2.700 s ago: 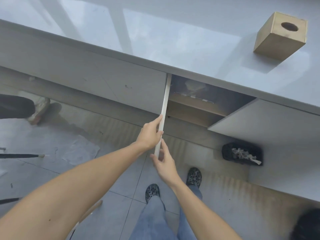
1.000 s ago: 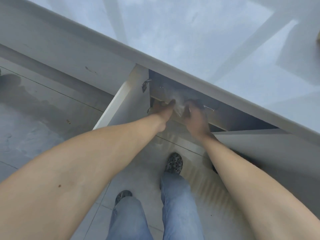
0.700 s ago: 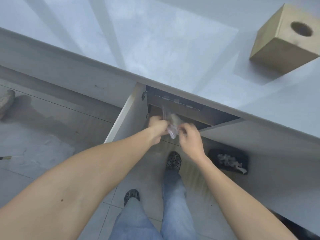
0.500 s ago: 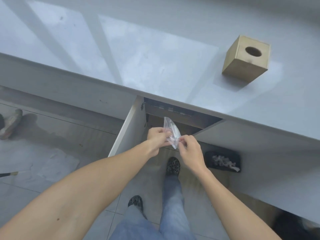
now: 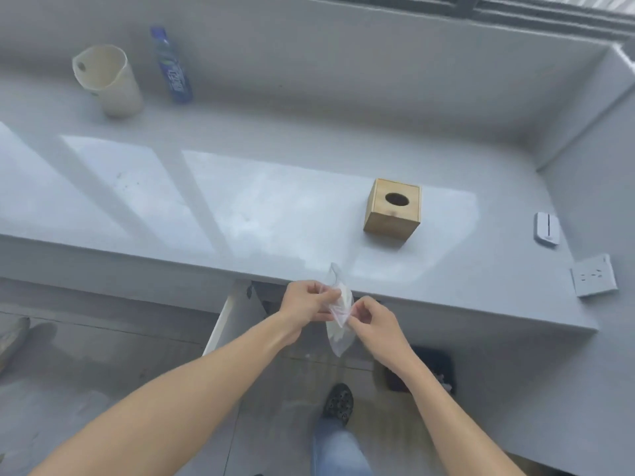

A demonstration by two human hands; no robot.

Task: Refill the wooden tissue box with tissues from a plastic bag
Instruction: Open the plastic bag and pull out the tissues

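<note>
A small clear plastic bag (image 5: 338, 333) with white tissue inside hangs in front of the counter edge. My left hand (image 5: 305, 305) pinches its top from the left. From the right, my right hand (image 5: 372, 319) pinches the same top edge. The wooden tissue box (image 5: 392, 208), a cube with a round hole on top, stands on the grey counter (image 5: 240, 207) beyond my hands, a little to the right. No tissue shows in its hole.
A cream plastic jug (image 5: 106, 80) and a blue bottle (image 5: 171, 67) stand at the counter's back left. The cabinet door (image 5: 220, 321) under the counter stands open by my left arm. A black bin (image 5: 427, 371) sits on the floor at right. Wall socket (image 5: 593, 274) at right.
Both hands let go of the cabinet door, reached into the cabinet and came out holding the plastic bag. They have lifted it to counter-edge height, and my view has tilted up over the counter.
</note>
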